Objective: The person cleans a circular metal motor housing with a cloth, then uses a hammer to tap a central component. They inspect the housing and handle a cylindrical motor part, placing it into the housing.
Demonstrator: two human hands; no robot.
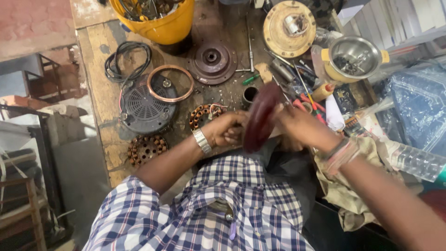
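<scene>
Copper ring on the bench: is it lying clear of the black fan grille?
No, the copper ring overlaps the upper right edge of the black fan grille, away from both hands.

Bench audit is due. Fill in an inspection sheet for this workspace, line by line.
Surface: worn wooden bench, stained and chipped, mostly covered.
Job's things: dark maroon disc, blurred, gripped edge-on between both hands.
Clutter: yellow bucket of parts, black fan grille, copper ring, two wound stators, round brown cover, steel bowl, screwdrivers, rag, plastic bottle.
Hands: left hand closed at the disc's lower edge; right hand on its far side.
Cables: black coil beside the bucket.
Surroundings: metal frames left of the bench, stacked boards upper right.
</scene>
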